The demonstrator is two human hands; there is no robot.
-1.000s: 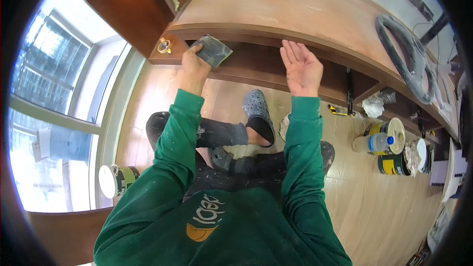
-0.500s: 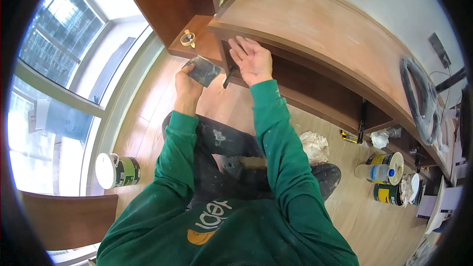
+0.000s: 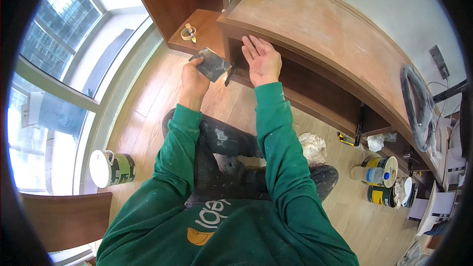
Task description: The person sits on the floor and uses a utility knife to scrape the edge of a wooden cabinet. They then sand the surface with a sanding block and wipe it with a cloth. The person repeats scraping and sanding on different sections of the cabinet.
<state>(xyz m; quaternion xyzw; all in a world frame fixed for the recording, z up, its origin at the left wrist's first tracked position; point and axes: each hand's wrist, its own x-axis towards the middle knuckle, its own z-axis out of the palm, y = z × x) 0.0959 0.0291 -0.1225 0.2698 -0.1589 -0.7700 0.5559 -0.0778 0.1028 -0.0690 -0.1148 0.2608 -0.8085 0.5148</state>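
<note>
A worn, dark grey sheet of sandpaper (image 3: 215, 66) is pinched in my left hand (image 3: 195, 80), thumb on top, above the wooden floor. To its right, my right hand (image 3: 266, 65) is turned palm up with the fingers stretched out and holds nothing. Its fingertips are in front of the front edge of a long brown wooden cabinet (image 3: 300, 7); I cannot tell whether they touch it. The cabinet's top looks pale and dusty. Beyond my left hand, a roll of tape (image 3: 185, 35) with a small brush on it lies on a low brown ledge (image 3: 207, 18).
A white-lidded bucket (image 3: 112, 169) stands at left by the window. Crumpled pale cloth or plastic (image 3: 312, 149) lies right of my legs. Farther right are a yellow-black tool (image 3: 348, 139), a clear bottle (image 3: 373, 174) and paint buckets (image 3: 380, 196). A grey hose (image 3: 410, 101) rests on the cabinet.
My left hand has moved slightly right with the sandpaper, which is tilted differently. My right hand has shifted a little right and stays open. The whole view has turned slightly.
</note>
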